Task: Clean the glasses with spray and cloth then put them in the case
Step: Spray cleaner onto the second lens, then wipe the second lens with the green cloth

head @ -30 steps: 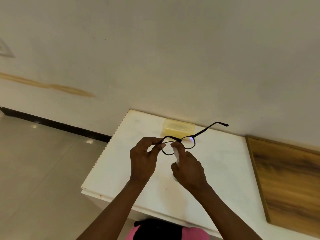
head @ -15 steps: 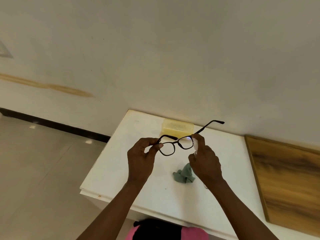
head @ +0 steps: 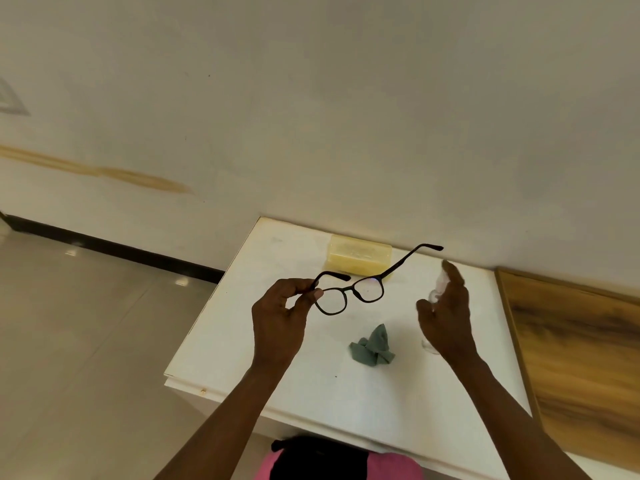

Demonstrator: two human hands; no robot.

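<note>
Black-framed glasses (head: 349, 293) with their arms unfolded hang above the white table (head: 346, 393). My left hand (head: 280, 317) pinches them at the left end of the frame. To the right, my right hand (head: 446, 317) grips a small clear spray bottle (head: 438, 289), apart from the lenses. A crumpled grey-green cloth (head: 372, 346) lies on the table between my hands. A pale yellow case (head: 358, 258) sits closed at the table's back edge by the wall.
A wooden board (head: 581, 358) lies along the table's right side. The wall rises directly behind the table. Tiled floor (head: 86, 341) stretches to the left past the table edge. Something black and pink (head: 329, 459) shows below the near edge.
My right hand with the spray bottle has moved from the left lens across to the right and away from the glasses. The cloth came into view. My left hand holds steady.
</note>
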